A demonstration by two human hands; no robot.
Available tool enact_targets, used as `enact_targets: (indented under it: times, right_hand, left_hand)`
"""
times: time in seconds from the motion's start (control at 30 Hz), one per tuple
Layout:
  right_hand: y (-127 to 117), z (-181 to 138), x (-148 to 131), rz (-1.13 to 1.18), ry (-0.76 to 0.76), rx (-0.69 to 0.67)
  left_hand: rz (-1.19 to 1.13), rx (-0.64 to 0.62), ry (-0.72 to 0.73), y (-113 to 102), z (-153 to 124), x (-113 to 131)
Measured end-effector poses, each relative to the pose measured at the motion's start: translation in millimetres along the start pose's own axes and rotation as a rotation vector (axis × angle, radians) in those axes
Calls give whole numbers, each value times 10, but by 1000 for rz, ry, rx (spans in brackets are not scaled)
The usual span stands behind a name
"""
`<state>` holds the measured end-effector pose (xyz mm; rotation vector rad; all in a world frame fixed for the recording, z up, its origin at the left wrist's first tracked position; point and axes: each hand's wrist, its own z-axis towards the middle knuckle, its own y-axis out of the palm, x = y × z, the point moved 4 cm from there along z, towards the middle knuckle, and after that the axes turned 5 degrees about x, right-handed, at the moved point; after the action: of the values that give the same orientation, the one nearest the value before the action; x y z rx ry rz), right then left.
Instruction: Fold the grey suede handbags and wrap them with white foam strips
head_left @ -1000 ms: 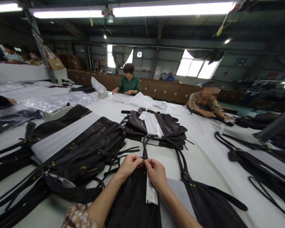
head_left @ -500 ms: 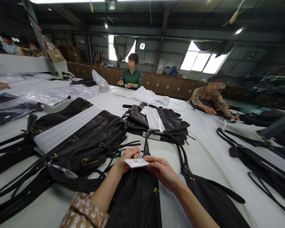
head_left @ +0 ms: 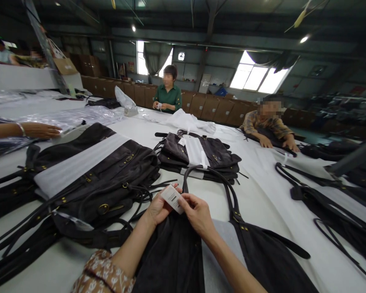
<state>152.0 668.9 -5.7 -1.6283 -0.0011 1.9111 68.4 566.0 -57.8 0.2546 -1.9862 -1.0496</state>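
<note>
- The left hand and the right hand meet above the dark bag that lies flat on the desk just before the person.
- Between them is a small white tag. The left hand closes thumb and fingers on its lower edge, and the right hand pinches its nearer corner with curled fingers, so both hands are closed on the same tag.
- The tag is tilted, with its printed face turned up toward the camera, probably so that the print can be read.
- The bag lies with its long handle loop stretched away from the person, which leaves the upper edge of the bag free under the hands.
- At the left, a pile of dark bags lies on the desk with a white foam sheet between the layers, I think to protect the leather from rubbing.
- Further away, a smaller stack of bags has a white paper strip across it.
- Loose black straps lie at the right, well apart from the hands.
- A co-worker's hand rests on clear plastic at the far left, and two other persons sit at the far edge of the desk.
</note>
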Motion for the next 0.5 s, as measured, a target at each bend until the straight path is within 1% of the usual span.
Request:
enact_targets:
  times: [0.13,0.2,0.27,0.37,0.5]
  right_hand:
    - [-50,13,179,248,151,133]
    - [-66,11,229,293,187,158]
    - [-83,5,224,247,160,157]
    - [-120,-21,144,58,73,152]
    - [-138,-40,54,-158,16,74]
  left_hand:
    - [-6,25,-11,-30,-1,-25]
    - [-8,51,-13,-56,3,-16]
    - [-5,85,-10,-76,4,-6]
    - [-1,127,6,-79,-22,-23]
    - [0,149,38,-106,-54,-110]
